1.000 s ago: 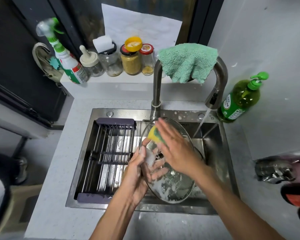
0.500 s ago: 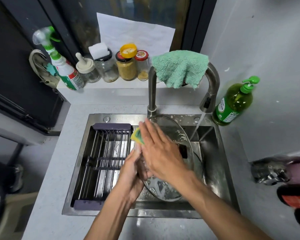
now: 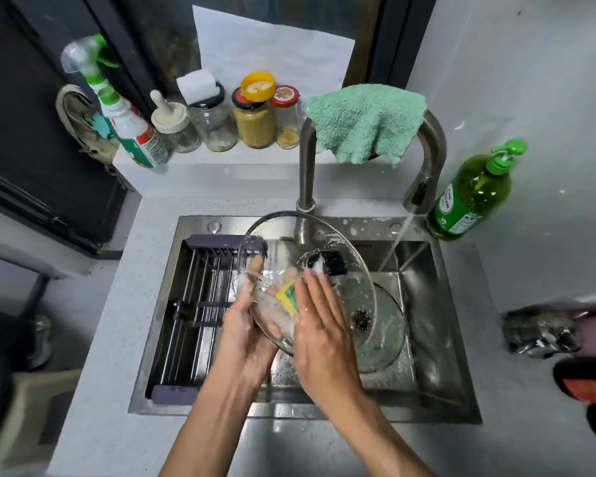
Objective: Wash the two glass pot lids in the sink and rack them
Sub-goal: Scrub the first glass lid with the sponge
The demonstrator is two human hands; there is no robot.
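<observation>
Two hands on one soapy glass lid (image 3: pixel 324 235): left hand (image 3: pixel 245 325) gripping its rim, right hand (image 3: pixel 319 325) flat on sponge (image 3: pixel 287 297).

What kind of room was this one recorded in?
Most likely a small home kitchen: a steel sink with its tap running, a soap bottle beside it, and food jars on the ledge behind.

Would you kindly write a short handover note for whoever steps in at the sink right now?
Left hand: grips the soapy round glass pot lid with the black knob by its left edge, tilted over the steel sink.
Right hand: flat fingers press the yellow-green sponge against that lid.
Second glass lid: lies in the sink bottom, beneath the held lid.
Purple-framed wire rack: holds no lid.
Tap: running.
Done: scrubbing of the first lid under way.
Left: rinse it, wash the second lid, rack both.
</observation>
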